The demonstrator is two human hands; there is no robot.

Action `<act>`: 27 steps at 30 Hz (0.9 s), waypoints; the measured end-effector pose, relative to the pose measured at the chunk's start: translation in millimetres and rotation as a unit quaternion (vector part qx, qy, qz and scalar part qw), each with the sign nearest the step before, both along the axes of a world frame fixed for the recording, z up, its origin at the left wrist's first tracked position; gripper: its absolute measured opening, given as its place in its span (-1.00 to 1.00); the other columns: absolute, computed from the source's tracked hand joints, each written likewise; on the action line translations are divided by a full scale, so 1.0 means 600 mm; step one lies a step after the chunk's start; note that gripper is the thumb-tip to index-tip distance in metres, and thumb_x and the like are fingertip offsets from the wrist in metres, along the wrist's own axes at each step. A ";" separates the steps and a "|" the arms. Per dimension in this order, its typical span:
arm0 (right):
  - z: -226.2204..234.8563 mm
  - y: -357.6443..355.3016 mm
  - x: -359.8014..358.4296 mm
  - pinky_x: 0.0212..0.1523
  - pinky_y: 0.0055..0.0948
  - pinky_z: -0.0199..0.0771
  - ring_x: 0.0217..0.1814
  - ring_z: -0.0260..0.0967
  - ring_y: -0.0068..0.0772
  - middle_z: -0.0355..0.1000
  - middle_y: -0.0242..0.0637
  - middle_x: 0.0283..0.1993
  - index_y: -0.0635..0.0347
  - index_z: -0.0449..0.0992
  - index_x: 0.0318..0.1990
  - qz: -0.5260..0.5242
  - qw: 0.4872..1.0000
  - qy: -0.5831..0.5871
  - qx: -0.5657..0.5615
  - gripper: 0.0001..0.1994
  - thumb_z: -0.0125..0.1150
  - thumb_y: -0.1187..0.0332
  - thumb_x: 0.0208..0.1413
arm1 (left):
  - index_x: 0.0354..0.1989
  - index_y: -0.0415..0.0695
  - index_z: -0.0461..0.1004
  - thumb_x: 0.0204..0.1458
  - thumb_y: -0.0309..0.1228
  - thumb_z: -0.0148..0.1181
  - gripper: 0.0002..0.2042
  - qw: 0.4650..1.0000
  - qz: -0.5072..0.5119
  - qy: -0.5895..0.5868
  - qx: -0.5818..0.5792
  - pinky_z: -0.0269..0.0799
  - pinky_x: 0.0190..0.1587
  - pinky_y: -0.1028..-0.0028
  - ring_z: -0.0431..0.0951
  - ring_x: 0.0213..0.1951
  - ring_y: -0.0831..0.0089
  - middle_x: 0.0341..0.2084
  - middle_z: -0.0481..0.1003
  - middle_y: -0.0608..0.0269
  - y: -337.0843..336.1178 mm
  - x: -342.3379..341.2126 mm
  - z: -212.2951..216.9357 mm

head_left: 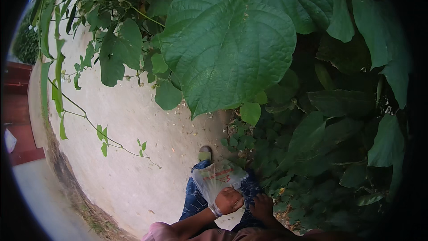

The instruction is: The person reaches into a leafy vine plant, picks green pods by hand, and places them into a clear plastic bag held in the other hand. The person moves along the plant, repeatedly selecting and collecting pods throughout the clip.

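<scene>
In front of my thighs, my left hand [229, 200] is closed in a fist round the gathered top of a thin clear plastic bag [218, 176]. The bag has red print and spreads over my jeans; I cannot make out its contents. A band circles my left wrist. Just to the right, beside the low leaves, my right hand [262, 205] has its fingers curled in shadow; whatever they may hold is hidden. A very large heart-shaped green leaf [229, 49] hangs ahead, above both hands and apart from them.
Dense climbing foliage [312, 151] fills the right side and the top. A thin vine [84, 115] dangles at the left. Pale concrete ground [120, 151] with scattered bits lies under my shoe [205, 153]. Far left stands a dark red structure [18, 111] past a strip of dry grass.
</scene>
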State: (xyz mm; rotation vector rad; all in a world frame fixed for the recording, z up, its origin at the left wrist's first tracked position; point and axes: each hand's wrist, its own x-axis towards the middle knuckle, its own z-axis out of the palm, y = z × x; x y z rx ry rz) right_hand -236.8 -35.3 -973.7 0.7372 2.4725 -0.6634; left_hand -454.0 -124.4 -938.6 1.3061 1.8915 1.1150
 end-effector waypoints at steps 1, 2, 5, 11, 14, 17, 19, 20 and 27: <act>-0.012 -0.007 -0.001 0.01 -0.06 0.16 0.05 0.22 -0.15 0.36 -0.24 -0.06 0.10 0.49 -0.24 0.002 1.000 0.001 0.015 -0.61 0.22 0.10 -0.25 | -0.62 -0.11 0.41 -0.19 -0.44 0.21 -0.90 1.000 -0.004 -0.018 -0.009 0.31 -0.37 0.36 0.46 -0.50 0.30 -0.64 0.43 0.24 -0.001 -0.006 0.014; -0.022 -0.007 -0.002 0.01 -0.05 0.15 0.05 0.22 -0.15 0.36 -0.25 -0.06 0.09 0.49 -0.24 0.006 1.000 -0.010 0.010 -0.61 0.22 0.09 -0.25 | -0.62 -0.11 0.41 -0.18 -0.44 0.21 -0.90 0.999 -0.005 -0.036 -0.017 0.31 -0.37 0.37 0.46 -0.50 0.31 -0.64 0.43 0.24 0.000 -0.012 0.026; -0.034 -0.002 0.005 0.06 0.00 0.11 0.13 0.18 -0.13 0.35 -0.27 -0.01 0.07 0.49 -0.18 0.006 0.998 -0.065 -0.019 -0.58 0.18 0.05 -0.20 | -0.61 -0.12 0.42 -0.11 -0.42 0.16 -0.89 0.997 -0.002 -0.073 -0.012 0.32 -0.39 0.36 0.46 -0.51 0.29 -0.65 0.43 0.24 0.010 -0.036 0.073; -0.011 0.028 -0.017 0.07 -0.16 0.24 0.05 0.29 -0.10 0.38 -0.15 -0.04 0.09 0.43 -0.03 -0.152 0.965 -0.086 -0.197 -0.58 0.13 0.14 -0.06 | -0.60 -0.16 0.40 -0.05 -0.41 0.12 -0.85 0.989 0.035 -0.132 -0.052 0.33 -0.37 0.27 0.43 -0.54 0.15 -0.66 0.40 0.15 0.007 -0.056 0.154; 0.069 0.080 -0.139 -0.11 -0.31 0.38 -0.17 0.42 -0.08 0.45 -0.07 -0.23 0.18 0.41 -0.05 -0.227 0.940 0.055 -0.250 -0.66 0.09 0.24 0.02 | -0.66 -0.16 0.31 -0.03 -0.40 0.11 -0.78 0.988 0.096 -0.119 -0.032 0.30 -0.42 0.31 0.39 -0.58 0.15 -0.72 0.32 0.14 -0.005 -0.050 0.191; 0.213 0.164 -0.359 -0.16 -0.31 0.39 -0.16 0.40 -0.07 0.40 -0.07 -0.14 0.23 0.41 -0.09 -0.178 0.928 0.249 -0.213 -0.74 0.02 0.37 0.06 | -0.64 -0.18 0.34 -0.06 -0.47 0.12 -0.83 0.978 0.142 -0.150 -0.036 0.29 -0.42 0.32 0.40 -0.58 0.15 -0.69 0.36 0.13 -0.025 -0.060 0.206; 0.287 0.202 -0.505 -0.05 -0.30 0.34 -0.04 0.34 -0.03 0.38 -0.07 -0.09 0.28 0.39 -0.10 -0.085 0.918 0.337 -0.189 -0.74 0.00 0.40 0.07 | -0.62 -0.19 0.37 -0.06 -0.50 0.11 -0.86 0.974 0.173 -0.144 -0.033 0.29 -0.42 0.33 0.40 -0.58 0.16 -0.68 0.37 0.12 -0.036 -0.081 0.229; 0.315 0.214 -0.569 0.00 -0.36 0.30 -0.03 0.34 -0.12 0.38 -0.08 -0.08 0.32 0.38 -0.08 -0.010 0.909 0.392 -0.143 -0.75 0.01 0.45 0.08 | -0.63 -0.20 0.37 -0.05 -0.51 0.10 -0.85 0.973 0.190 -0.130 -0.028 0.29 -0.43 0.34 0.40 -0.59 0.17 -0.69 0.37 0.11 -0.042 -0.090 0.241; 0.488 0.337 -0.802 0.11 -0.39 0.20 0.15 0.23 -0.30 0.28 -0.17 0.09 0.31 0.21 0.13 -0.178 0.732 0.598 -0.274 -0.62 -0.10 0.33 0.20 | -0.61 -0.24 0.39 -0.01 -0.52 0.07 -0.84 0.939 0.309 -0.145 -0.045 0.30 -0.49 0.43 0.42 -0.60 0.32 -0.68 0.40 0.13 -0.106 -0.130 0.291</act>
